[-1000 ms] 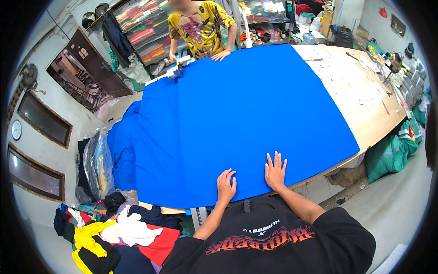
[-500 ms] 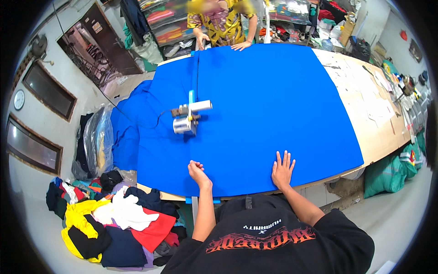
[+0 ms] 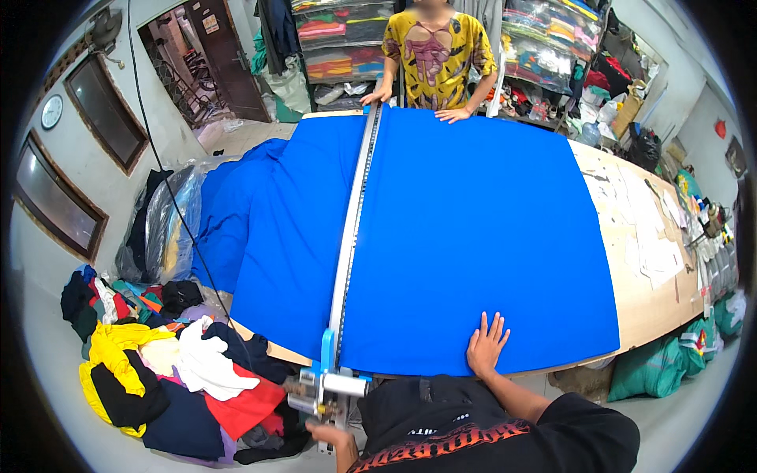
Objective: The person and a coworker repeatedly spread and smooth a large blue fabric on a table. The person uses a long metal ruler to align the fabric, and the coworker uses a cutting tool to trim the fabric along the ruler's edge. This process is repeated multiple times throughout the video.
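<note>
Cloth: solid bright blue, no pattern. Guide rail across it: silver-grey with a fine dark scale along it. Cutter at the near end: light blue bracket, grey metal body. Worktop: pale tan wood, whitish paper sheets on it. Own shirt: black with an orange-red flame print. Person opposite: yellow shirt, maroon figure print. Floor pile: yellow, white, red, navy, black pieces.

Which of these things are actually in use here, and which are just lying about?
In use: blue fabric, metal rail, cutting machine under the left hand, right hand flat on the cloth.

Lying about: clothes heap, paper patterns, shelved cloth.
</note>
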{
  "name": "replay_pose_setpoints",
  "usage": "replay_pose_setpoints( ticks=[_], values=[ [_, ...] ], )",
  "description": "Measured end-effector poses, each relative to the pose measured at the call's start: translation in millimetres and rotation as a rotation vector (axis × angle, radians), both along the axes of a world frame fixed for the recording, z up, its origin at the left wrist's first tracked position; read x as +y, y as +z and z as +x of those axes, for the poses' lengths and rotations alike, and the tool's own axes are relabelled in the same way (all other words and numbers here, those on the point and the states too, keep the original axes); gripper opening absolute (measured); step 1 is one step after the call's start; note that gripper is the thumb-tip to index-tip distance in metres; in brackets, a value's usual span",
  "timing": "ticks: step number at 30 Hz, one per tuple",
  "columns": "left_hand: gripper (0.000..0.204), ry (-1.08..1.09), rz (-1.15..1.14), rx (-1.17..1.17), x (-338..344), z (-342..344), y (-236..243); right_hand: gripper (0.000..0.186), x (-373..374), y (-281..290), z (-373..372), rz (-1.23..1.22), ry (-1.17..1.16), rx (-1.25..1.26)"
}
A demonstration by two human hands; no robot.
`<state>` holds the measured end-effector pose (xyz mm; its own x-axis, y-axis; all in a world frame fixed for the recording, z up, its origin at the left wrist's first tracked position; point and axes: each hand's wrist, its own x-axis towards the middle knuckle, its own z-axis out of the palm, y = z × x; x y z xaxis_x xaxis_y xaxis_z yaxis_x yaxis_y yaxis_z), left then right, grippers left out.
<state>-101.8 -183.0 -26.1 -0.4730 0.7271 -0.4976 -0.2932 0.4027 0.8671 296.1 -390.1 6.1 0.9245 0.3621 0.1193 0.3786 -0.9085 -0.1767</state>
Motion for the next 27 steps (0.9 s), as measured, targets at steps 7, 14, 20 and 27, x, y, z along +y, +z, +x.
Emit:
replay_pose_setpoints(
  ticks=[7, 14, 20, 27],
  values=[
    [0.066, 0.034, -0.058, 0.196, -10, -21, -1, 0.06, 0, -4, -3, -0.047, -0.001, -0.036],
    [0.047, -0.389, 0.186, -0.1, 106, 198, 25, 0.061, -3, -3, -3, 0.005, -0.006, 0.011],
    [0.046, -1.204, 0.64, -0.262, 207, 429, 150, 0.059, 5, 0, 1, 0.055, 0.002, -0.025],
    [0.031, -1.954, 1.077, -0.317, 84, 473, 298, 0.057, 0, -1, -2, 0.125, -0.008, -0.027]
  ],
)
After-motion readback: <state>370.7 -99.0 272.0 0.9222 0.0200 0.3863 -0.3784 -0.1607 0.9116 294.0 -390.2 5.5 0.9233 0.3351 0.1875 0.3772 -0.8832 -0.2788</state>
